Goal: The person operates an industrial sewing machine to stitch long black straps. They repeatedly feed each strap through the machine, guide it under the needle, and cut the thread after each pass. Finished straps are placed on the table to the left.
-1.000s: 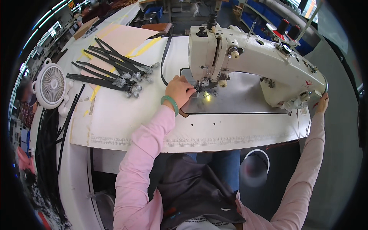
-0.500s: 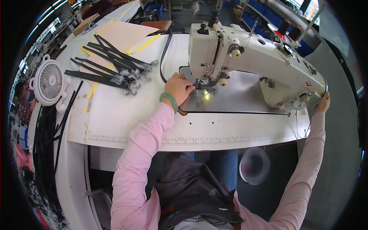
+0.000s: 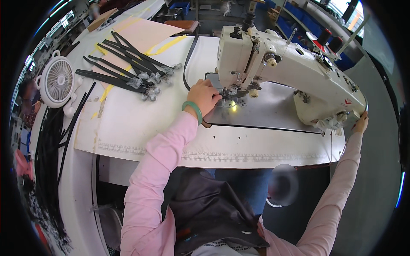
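Note:
A white sewing machine (image 3: 316, 70) stands over a metal bed plate (image 3: 273, 104), its small lamp lighting the needle area. Just left of the presser foot (image 3: 230, 91), my left hand (image 3: 203, 97) is closed, thumb and fingers pinched on a black strap (image 3: 187, 70). That strap curves back across the table behind the hand; its end at the needle is hidden by my fingers. At the machine's right end my right hand (image 3: 361, 123) is wrapped round the edge of the handwheel (image 3: 366, 100), its fingers partly hidden. A green bangle (image 3: 193, 110) circles my left wrist.
Several black straps (image 3: 128, 64) with plastic-wrapped ends lie at the table's left, partly on pink sheet material (image 3: 141, 32). Beyond them stands a white fan (image 3: 57, 82). Long black strips (image 3: 47, 145) hang at the left edge. Thread spools (image 3: 324, 37) stand behind the machine.
The whole scene has shifted slightly as the view moved. Both hands keep their places, the left at the needle and the right at the handwheel.

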`<state>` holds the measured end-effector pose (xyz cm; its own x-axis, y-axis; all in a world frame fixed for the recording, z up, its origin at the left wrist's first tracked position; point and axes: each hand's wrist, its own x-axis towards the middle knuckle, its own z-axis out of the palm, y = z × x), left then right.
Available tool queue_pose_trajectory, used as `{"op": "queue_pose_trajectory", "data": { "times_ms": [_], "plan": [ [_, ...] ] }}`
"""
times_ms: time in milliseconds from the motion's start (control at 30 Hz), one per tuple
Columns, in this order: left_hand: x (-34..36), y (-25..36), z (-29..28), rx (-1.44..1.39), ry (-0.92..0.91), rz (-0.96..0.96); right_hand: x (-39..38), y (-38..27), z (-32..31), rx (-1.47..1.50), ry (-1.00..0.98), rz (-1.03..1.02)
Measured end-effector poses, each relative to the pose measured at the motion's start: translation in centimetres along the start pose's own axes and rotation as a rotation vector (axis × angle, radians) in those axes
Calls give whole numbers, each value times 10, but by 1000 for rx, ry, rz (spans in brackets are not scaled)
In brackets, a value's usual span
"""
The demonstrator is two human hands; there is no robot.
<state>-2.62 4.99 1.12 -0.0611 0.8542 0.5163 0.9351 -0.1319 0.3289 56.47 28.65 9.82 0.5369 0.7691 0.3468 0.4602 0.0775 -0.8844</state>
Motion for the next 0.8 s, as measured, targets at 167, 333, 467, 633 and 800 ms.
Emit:
{"op": "queue_pose_trajectory", "data": {
  "times_ms": [167,333,467,633,800],
  "plan": [
    [-2,13,-4,229,9,23,-7,37,9,555,27,-31],
    [-48,61,-15,319,-87,277,-30,34,22,618,-64,39],
    [-59,87,-13,286,-74,293,-28,31,1,305,65,11],
    [-54,85,-18,213,-30,234,-99,-10,2,238,261,-333],
    [-55,83,-18,159,-52,212,-220,-61,20,384,-157,-361]
  ]
}}
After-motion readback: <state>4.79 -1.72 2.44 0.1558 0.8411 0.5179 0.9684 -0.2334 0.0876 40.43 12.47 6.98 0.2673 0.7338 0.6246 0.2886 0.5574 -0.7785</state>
